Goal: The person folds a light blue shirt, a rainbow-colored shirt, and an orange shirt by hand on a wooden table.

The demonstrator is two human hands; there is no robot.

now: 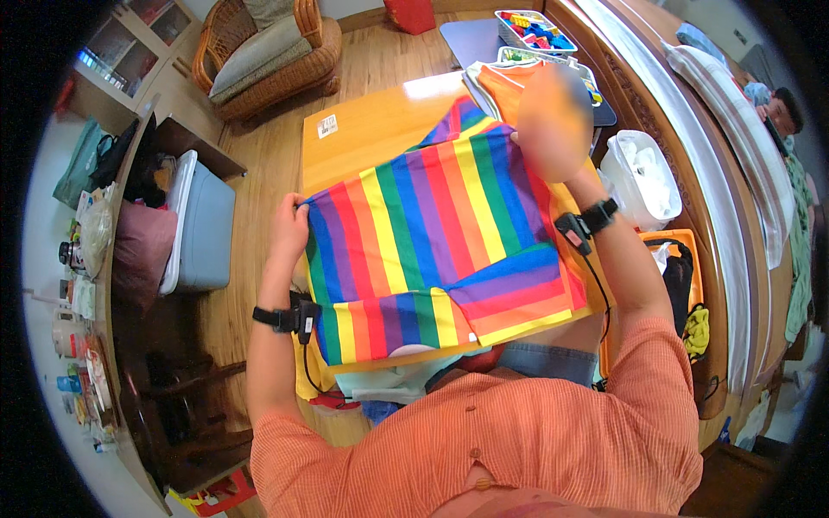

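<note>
A rainbow-striped cloth garment point(414, 226) is spread over a light wooden table point(363, 149), its lower part folded over near my body. My left hand point(291, 223) pinches the garment's left upper corner between thumb and fingers. At the upper right, my right hand point(550, 129) is at the garment's other top corner; a blur covers most of that hand, though a fingertip shows at the cloth's edge. Beyond it lie an orange garment point(508, 87) and pale cloth. Black straps with small devices are on both wrists.
At the table's far right stand baskets of toy bricks point(537, 32). A white plastic tub point(641, 181) and an orange bin point(693, 259) are on the right. A grey-blue storage box point(207, 226) stands left, a wicker armchair point(265, 58) behind. A person point(780, 110) lies on a bed.
</note>
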